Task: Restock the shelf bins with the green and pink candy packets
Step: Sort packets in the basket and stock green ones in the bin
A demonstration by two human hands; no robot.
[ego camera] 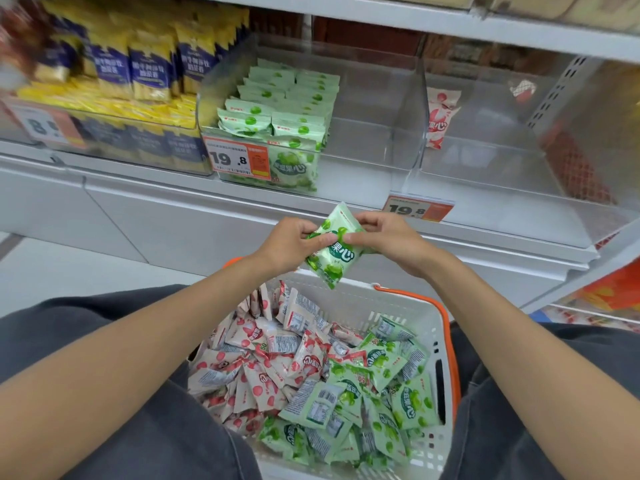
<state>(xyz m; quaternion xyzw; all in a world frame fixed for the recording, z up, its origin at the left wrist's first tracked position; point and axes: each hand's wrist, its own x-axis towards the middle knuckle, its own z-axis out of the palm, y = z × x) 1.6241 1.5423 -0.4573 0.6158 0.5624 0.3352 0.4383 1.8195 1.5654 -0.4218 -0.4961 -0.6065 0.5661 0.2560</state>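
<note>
Green pkt [335,244] in both hands.

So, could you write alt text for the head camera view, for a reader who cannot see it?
The left hand and right hand hold one green candy packet above a white basket of pink packets and green packets. Ahead, a clear bin holds green rows; the right bin is almost bare.

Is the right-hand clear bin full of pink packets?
No, the clear plastic right-hand bin is mostly bare, with a pink-and-white candy packet near its left wall.
</note>
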